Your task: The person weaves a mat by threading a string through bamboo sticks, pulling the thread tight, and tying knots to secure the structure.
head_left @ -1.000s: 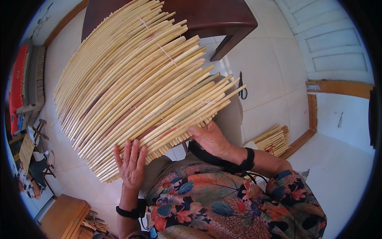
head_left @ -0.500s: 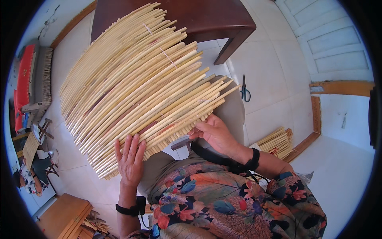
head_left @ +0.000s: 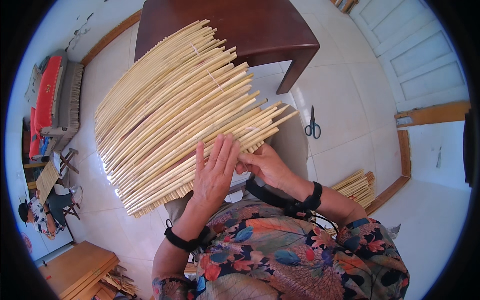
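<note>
A mat of pale, thin reed sticks, bound with fine light thread, spreads in front of me from over my lap to the dark wooden table. My left hand lies flat on the sticks by the mat's near edge, its fingers stretched out. Close beside its fingertips, at the right end of that edge, my right hand is closed with thumb and fingers in a pinch. Whatever sits between them is too small to make out.
The dark red-brown table stands ahead. Scissors lie on the tiled floor at right, with a bundle of sticks nearer me. A wooden cabinet is at lower left. Farther left, another person sits holding a mat.
My left hand has slid right along the mat's near edge, close to my right hand. My right hand stays at the edge. The whole view has shifted slightly.
</note>
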